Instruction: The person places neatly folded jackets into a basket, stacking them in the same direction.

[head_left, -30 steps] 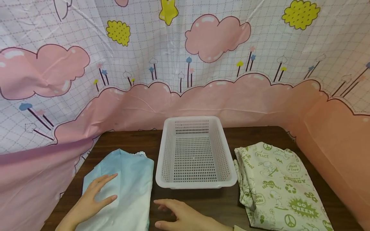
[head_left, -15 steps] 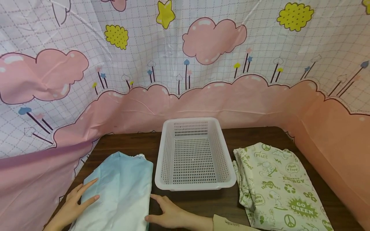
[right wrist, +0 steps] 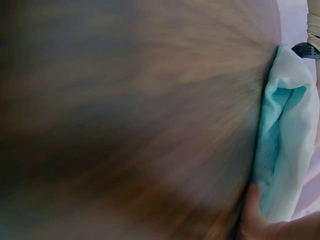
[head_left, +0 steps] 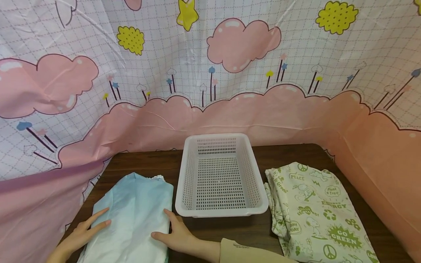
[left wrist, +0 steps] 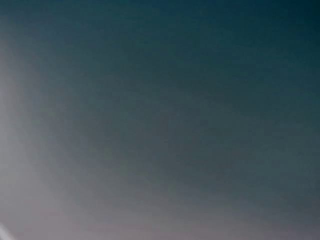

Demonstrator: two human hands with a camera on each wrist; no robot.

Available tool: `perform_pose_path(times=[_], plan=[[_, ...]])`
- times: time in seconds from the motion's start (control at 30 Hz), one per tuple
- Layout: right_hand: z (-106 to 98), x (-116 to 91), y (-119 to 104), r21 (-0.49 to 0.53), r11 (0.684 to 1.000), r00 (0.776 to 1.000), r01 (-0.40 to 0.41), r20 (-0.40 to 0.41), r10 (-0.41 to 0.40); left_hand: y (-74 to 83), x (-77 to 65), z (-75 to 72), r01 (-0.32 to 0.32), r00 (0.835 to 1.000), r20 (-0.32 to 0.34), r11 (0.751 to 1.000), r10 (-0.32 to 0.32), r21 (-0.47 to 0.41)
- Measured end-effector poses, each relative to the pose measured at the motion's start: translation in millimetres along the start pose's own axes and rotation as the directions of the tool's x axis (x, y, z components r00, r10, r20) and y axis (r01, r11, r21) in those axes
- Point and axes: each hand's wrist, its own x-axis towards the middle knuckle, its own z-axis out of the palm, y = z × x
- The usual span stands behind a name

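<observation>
A folded cloth (head_left: pixel 135 212), light blue fading to white, lies on the left of the table, with a bit of white frill at its far edge. My left hand (head_left: pixel 79 235) is at its left side, index finger and thumb stretched out over the cloth. At the right side, my right hand (head_left: pixel 177 233) has its thumb over the top and its index finger along the edge; its other fingers are hidden. In the right wrist view, a finger of the right hand (right wrist: pixel 257 222) touches the cloth's (right wrist: pixel 295 145) layered edge. The left wrist view shows only a dark blur.
A white perforated plastic basket (head_left: pixel 180 175) stands mid-table, close to the cloth. Right of it lies a folded pale cloth (head_left: pixel 315 215) with green print. The dark wooden table (head_left: pixel 151 159) is enclosed by a patterned curtain (head_left: pixel 184 124) at back and sides.
My left hand has drawn back leftward from over the blue-and-white cloth to its left side. The right hand has moved left from the table to the cloth's right edge.
</observation>
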Motion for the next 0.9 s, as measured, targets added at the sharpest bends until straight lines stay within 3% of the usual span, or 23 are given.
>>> perform_pose_path(times=[0.1, 0.27, 0.5, 0.7, 0.9], plan=[[7, 5, -5, 0.042, 0.999, 0.998, -0.012, -0.066, 0.014, 1.0, 0.1, -3.5, 0.007, 1.000, -0.001, 1.000, -0.007, -0.029], [13, 14, -11, 0.128, 0.990, 0.988, -0.053, -0.134, 0.070, 6.0, -1.0, -4.6, -0.024, 0.999, 0.037, 0.982, 0.031, -0.190], [19, 24, -9, 0.168, 0.983, 0.990, -0.074, -0.104, 0.093, 5.3, -0.4, 8.5, -0.043, 0.993, 0.092, 0.951, 0.075, -0.308], [21, 27, -5, 0.160, 0.986, 0.995, -0.041, -0.081, 0.054, 3.1, -2.1, 13.2, -0.102, 0.968, 0.181, 0.930, 0.175, -0.352], [20, 30, -1, 0.145, 0.989, 0.996, -0.011, -0.083, 0.024, 3.5, -5.9, 12.4, -0.194, 0.940, 0.201, 0.915, 0.277, -0.352]])
